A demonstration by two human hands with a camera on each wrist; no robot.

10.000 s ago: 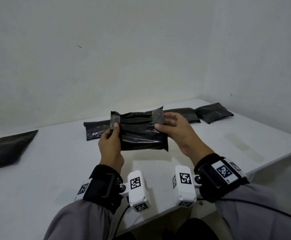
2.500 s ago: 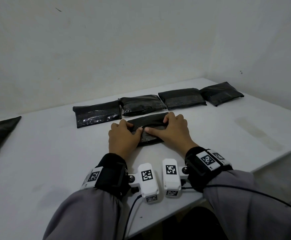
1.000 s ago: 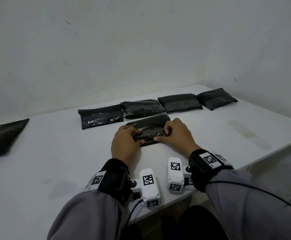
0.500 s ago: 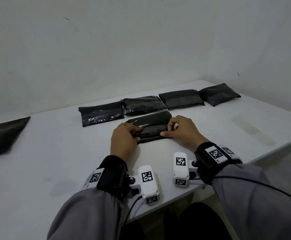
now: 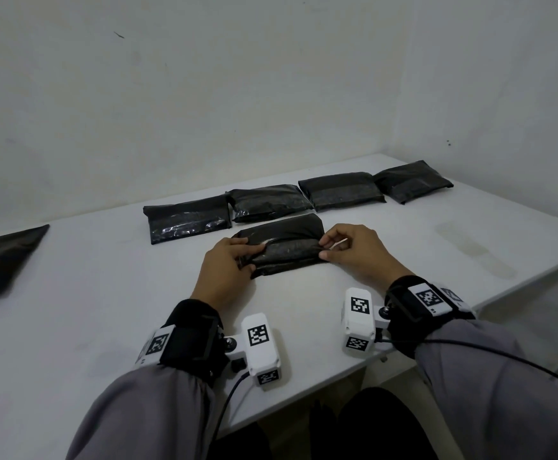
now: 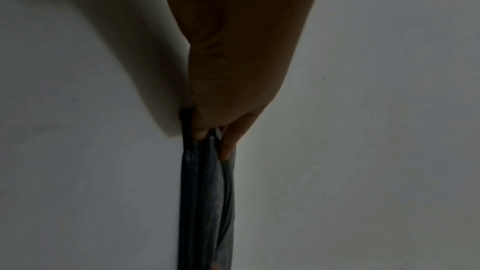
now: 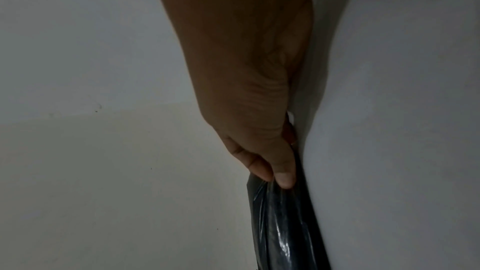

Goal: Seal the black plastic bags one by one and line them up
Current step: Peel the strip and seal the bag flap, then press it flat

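Head view, near to far. Two grey sleeves (image 5: pixel 158 406) with black wrist straps carrying white tagged camera units (image 5: pixel 262 348) reach over the near edge of the white worktop (image 5: pixel 72 320). The left hand (image 5: pixel 226 270) pinches the left end of a black bag (image 5: pixel 287 249) lying flat on the worktop; its fingers (image 6: pixel 228 147) are curled narrow onto the plastic, thumb on top. The right hand (image 5: pixel 357 252) pinches the bag's right end, fingers (image 7: pixel 283 176) closed tight on a gathered fold; a thin pale strip (image 5: pixel 339 243) shows among these fingers, its nature unclear. A glossy fold line runs the length of the bag between the two hands.

Just beyond the held bag, a row of four black bags lies along the back of the worktop, set nearly end to end: first (image 5: pixel 186 219), second (image 5: pixel 269 202), third (image 5: pixel 342 190), and fourth (image 5: pixel 412 181) near the right corner. A separate black bag (image 5: pixel 2 257) lies well apart at the far left, cut by the frame edge. Plain white walls (image 5: pixel 238 94) stand behind.
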